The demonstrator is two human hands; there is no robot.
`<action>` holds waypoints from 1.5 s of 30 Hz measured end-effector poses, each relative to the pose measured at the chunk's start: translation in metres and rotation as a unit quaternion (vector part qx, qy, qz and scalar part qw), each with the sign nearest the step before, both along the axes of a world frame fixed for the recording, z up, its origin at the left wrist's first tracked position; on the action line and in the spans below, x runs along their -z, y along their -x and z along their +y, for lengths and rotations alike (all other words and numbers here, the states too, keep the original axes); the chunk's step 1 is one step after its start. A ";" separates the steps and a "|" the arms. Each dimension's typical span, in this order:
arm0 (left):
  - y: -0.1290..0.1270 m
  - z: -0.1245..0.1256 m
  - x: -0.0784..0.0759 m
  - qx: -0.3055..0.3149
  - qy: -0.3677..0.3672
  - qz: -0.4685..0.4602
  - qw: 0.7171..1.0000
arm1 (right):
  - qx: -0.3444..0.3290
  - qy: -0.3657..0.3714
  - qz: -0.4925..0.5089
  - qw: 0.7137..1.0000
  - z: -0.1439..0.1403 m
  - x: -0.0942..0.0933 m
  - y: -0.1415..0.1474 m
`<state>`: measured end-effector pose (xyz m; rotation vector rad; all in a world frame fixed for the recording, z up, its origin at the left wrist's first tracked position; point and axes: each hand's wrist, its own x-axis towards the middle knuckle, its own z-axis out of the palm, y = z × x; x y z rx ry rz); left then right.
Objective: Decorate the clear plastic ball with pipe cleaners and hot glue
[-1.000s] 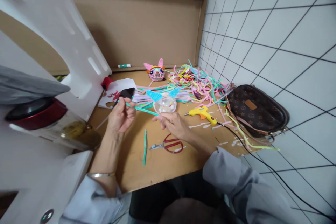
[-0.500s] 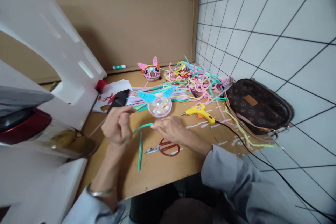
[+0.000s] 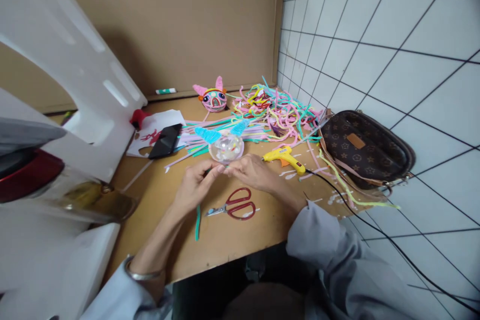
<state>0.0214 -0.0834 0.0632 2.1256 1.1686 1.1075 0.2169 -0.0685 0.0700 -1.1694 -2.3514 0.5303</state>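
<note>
Fingertips of left hand and right hand meeting, pinching something too small to identify, clear ball holding coloured bits sitting just beyond, scissors lying nearer.

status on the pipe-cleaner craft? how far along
Done: a pink pipe-cleaner head with ears and eyes sits finished at the back. In hand: the left hand and right hand meet at the clear ball, which already carries two blue ears. Left: the ball's shell shows bare, a teal pipe cleaner lies unused beside the red scissors, and the glue gun sits idle.
</note>
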 end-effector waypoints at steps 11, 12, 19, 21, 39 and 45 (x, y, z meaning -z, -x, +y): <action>0.009 0.013 0.005 -0.028 0.069 -0.087 0.993 | -0.011 0.173 0.235 0.956 0.013 0.010 -0.019; 0.012 0.016 0.006 -0.064 0.053 -0.109 0.991 | 0.051 0.144 0.275 0.949 0.016 0.011 -0.026; 0.005 0.022 0.015 -0.091 0.095 -0.180 0.975 | 0.478 -0.128 0.096 0.863 0.005 0.019 -0.079; 0.002 0.022 0.017 -0.089 0.107 -0.199 0.970 | 0.496 -0.093 -0.063 0.861 -0.006 0.024 -0.082; -0.026 0.003 0.004 -0.153 -0.065 -0.118 0.979 | 0.510 0.039 0.056 0.858 -0.012 0.017 -0.078; -0.044 0.021 -0.007 -0.126 -0.263 0.100 0.951 | 0.504 -0.031 0.105 0.857 0.006 -0.001 -0.069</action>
